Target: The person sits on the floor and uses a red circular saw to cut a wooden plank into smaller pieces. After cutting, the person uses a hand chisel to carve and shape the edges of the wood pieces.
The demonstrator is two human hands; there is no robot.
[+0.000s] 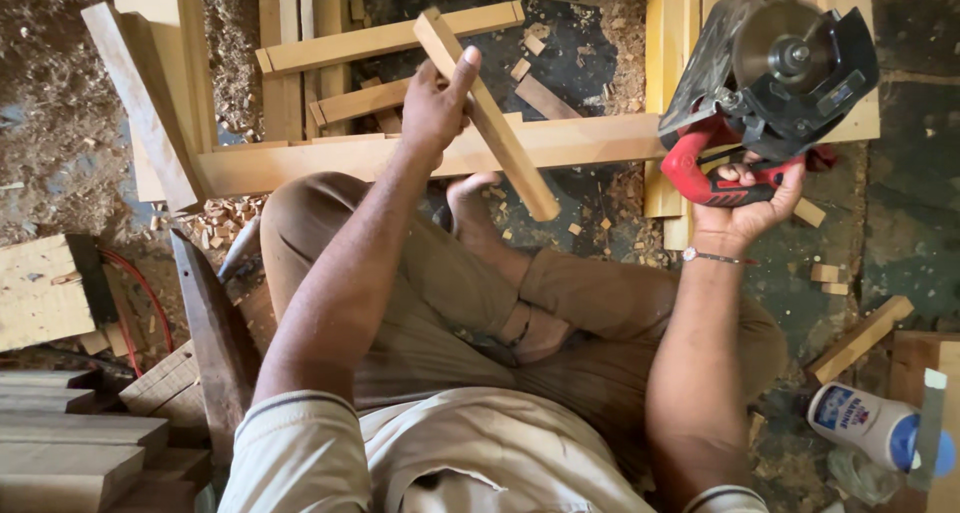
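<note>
Sitting cross-legged on the sawdust floor, I grip a short wooden stick [488, 113] in my left hand [435, 103], fingers clenched around it and holding it tilted above the long plank [400, 158]. My right hand [750, 198] grasps the red handle of the circular saw [775, 73], raised with its blade clear of any wood. I judge the stick uncut; offcuts [225, 218] show cutting already done.

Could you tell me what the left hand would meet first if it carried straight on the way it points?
Probably the wooden stick that the left hand already grips; past it lies a light wooden slat on the floor, though depth is unclear.
</note>
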